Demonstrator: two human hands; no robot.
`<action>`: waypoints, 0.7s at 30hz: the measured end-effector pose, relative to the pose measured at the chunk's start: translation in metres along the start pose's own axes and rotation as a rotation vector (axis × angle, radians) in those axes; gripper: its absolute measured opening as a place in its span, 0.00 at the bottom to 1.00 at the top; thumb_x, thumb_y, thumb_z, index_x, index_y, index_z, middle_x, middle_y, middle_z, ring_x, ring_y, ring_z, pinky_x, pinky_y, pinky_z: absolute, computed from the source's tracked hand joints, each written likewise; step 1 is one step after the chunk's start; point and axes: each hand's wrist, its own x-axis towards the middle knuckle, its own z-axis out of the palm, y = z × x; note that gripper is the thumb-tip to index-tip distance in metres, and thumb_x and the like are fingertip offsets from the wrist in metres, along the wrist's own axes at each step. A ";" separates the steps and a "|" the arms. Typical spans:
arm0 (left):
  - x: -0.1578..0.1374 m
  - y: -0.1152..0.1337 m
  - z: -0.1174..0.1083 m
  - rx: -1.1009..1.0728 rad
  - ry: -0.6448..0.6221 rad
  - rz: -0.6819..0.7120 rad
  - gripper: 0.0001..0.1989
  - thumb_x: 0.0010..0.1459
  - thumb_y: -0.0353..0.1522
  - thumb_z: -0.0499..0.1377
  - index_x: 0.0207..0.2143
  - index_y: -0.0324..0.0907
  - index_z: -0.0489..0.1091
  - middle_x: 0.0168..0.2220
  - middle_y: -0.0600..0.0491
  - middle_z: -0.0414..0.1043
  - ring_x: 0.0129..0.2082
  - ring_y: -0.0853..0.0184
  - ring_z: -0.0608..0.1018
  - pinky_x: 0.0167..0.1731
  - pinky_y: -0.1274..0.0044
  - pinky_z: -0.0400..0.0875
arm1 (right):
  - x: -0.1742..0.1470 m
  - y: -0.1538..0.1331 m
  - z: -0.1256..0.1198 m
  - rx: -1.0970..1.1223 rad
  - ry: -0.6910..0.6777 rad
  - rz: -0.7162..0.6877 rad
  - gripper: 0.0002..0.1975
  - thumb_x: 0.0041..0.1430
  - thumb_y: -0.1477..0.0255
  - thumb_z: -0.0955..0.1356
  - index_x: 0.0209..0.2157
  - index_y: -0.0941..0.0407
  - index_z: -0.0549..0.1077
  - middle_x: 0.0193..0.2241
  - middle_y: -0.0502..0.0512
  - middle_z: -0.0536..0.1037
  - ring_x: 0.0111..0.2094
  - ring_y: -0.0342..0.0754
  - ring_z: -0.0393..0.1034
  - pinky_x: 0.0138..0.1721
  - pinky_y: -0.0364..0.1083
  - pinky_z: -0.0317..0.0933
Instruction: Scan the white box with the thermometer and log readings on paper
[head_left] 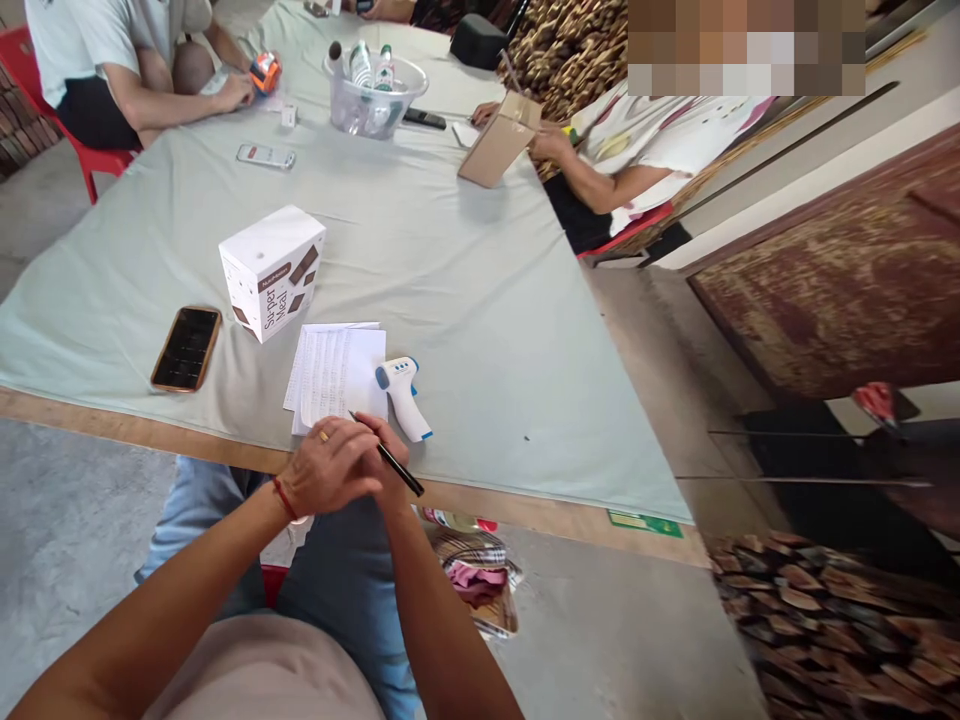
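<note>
My right hand (387, 484) is closed around a black pen (403, 471), whose tip points up and left toward the papers. Across it rests my left hand (328, 466), fingers stretched out, with a ring and a red string bracelet at the wrist. Both hands are at the table's near edge, by the lower end of a few sheets of paper (343, 372) covered in handwriting. Just right of the sheets lies a white and blue infrared thermometer (409, 400). A white "Super Meal" box (274, 262) stands behind the papers, and a smartphone (187, 348) lies to the left.
A greenish cloth covers the table (480, 300). Farther back are a remote control (266, 156), a clear plastic basin (411, 92) with bottles, and a cardboard box (495, 145) at a person's hand on the right. Another person at left handles an orange object (265, 72).
</note>
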 end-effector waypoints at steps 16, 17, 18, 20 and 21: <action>-0.031 -0.018 -0.003 0.317 -0.135 -0.101 0.13 0.63 0.31 0.53 0.49 0.39 0.69 0.47 0.45 0.73 0.48 0.57 0.72 0.50 0.64 0.66 | 0.000 0.001 0.010 0.034 0.005 0.083 0.06 0.51 0.67 0.66 0.26 0.55 0.71 0.21 0.48 0.73 0.24 0.44 0.65 0.30 0.45 0.64; -0.031 -0.018 -0.003 0.314 -0.139 -0.105 0.13 0.63 0.31 0.53 0.49 0.39 0.69 0.47 0.45 0.72 0.49 0.58 0.72 0.50 0.64 0.66 | 0.000 0.001 0.010 0.031 0.000 0.082 0.06 0.51 0.67 0.66 0.26 0.55 0.71 0.22 0.48 0.73 0.25 0.44 0.65 0.30 0.45 0.64; -0.031 -0.019 -0.004 0.312 -0.142 -0.107 0.13 0.63 0.31 0.53 0.49 0.39 0.69 0.47 0.45 0.72 0.49 0.58 0.72 0.50 0.64 0.66 | 0.000 0.001 0.010 0.029 -0.005 0.082 0.06 0.51 0.67 0.66 0.26 0.55 0.71 0.22 0.48 0.73 0.25 0.44 0.66 0.30 0.45 0.64; -0.031 -0.018 -0.004 0.310 -0.146 -0.107 0.13 0.63 0.31 0.54 0.49 0.39 0.69 0.47 0.45 0.72 0.49 0.57 0.72 0.50 0.65 0.66 | 0.000 0.001 0.010 0.024 -0.011 0.084 0.06 0.52 0.67 0.66 0.27 0.55 0.71 0.22 0.48 0.73 0.25 0.44 0.66 0.30 0.45 0.64; -0.031 -0.018 -0.004 0.311 -0.146 -0.105 0.13 0.63 0.31 0.54 0.49 0.39 0.69 0.47 0.45 0.72 0.49 0.57 0.72 0.50 0.65 0.66 | 0.000 0.000 0.010 0.019 -0.012 0.084 0.06 0.52 0.67 0.65 0.26 0.54 0.71 0.22 0.48 0.73 0.25 0.44 0.66 0.30 0.45 0.64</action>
